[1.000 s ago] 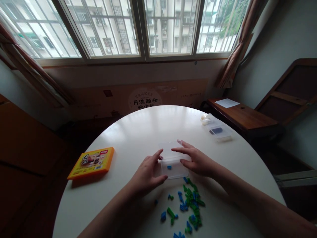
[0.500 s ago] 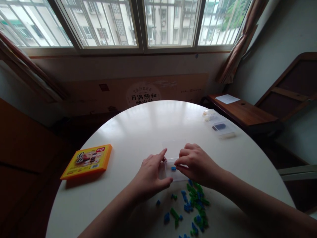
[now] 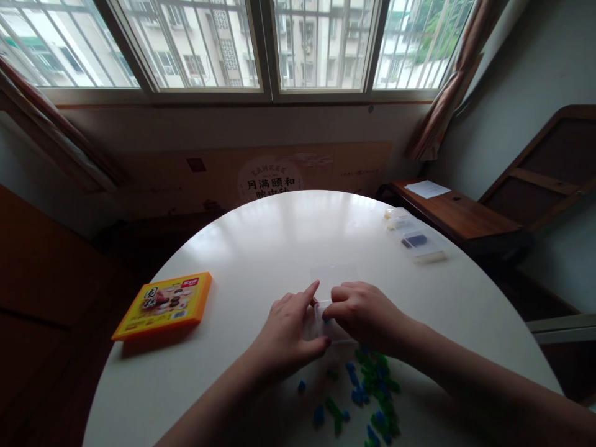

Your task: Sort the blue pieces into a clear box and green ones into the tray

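A small clear plastic box [image 3: 333, 277] with its lid folded back lies on the round white table [image 3: 261, 248]. My left hand [image 3: 287, 330] rests against the box's left side, forefinger stretched to its rim and thumb at its near edge. My right hand [image 3: 362, 313] is curled over the box, with thumb and fingers pinched together inside it. What the pinch holds is hidden. A scatter of small blue and green pieces [image 3: 365, 388] lies on the table just in front of both hands.
An orange flat box [image 3: 162, 304] lies at the table's left. Two small clear containers [image 3: 414, 239] sit at the far right edge. A wooden side table with a paper [image 3: 426, 189] stands beyond. Windows and a cardboard sheet are behind.
My right hand has gone from flat beside the box to curled and pinched inside it. My left hand has closed in on the box. The view has dipped slightly.
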Tool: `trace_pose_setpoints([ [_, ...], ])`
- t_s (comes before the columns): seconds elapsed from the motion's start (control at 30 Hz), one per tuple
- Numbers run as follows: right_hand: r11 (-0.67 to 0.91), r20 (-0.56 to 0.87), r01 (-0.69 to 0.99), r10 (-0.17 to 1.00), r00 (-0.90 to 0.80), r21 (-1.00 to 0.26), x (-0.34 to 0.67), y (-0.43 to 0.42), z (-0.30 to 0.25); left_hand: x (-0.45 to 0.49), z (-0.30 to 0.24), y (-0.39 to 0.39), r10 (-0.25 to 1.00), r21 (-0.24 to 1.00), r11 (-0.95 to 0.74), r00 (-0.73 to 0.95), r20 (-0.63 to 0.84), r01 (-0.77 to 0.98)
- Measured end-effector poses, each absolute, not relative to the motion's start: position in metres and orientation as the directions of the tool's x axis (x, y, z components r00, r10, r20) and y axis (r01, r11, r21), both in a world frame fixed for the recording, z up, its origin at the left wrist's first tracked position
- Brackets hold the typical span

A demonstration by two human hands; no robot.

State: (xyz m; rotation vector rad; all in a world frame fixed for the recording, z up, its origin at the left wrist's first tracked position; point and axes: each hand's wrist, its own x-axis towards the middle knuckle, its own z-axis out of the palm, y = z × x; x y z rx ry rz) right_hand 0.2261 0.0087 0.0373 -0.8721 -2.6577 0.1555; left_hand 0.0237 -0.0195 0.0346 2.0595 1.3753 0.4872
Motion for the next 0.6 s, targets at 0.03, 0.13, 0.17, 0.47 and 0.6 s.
trace_pose_setpoints([
  [0.03,0.802,0.295,0.555,0.597,-0.746,-0.221,0.228,0.008,0.038,0.023,0.035,-0.019,0.919,0.665,-0.275,0.393,-0.030,0.694],
  [0.13,0.781,0.284,0.562,0.623,-0.729,-0.271,0.235,0.004,0.042,0.023,0.035,-0.019,0.921,0.662,-0.265,0.388,-0.042,0.701],
  [0.17,0.774,0.270,0.568,0.631,-0.727,-0.281,0.236,0.003,0.043,0.023,0.034,-0.019,0.921,0.661,-0.264,0.386,-0.043,0.703],
  [0.47,0.761,0.223,0.587,0.645,-0.730,-0.276,0.235,0.012,0.037,0.024,0.032,-0.018,0.918,0.646,-0.285,0.395,-0.027,0.708],
  [0.6,0.752,0.250,0.608,0.659,-0.709,-0.255,0.233,0.013,0.034,0.024,0.033,-0.017,0.922,0.641,-0.276,0.386,-0.035,0.717],
])
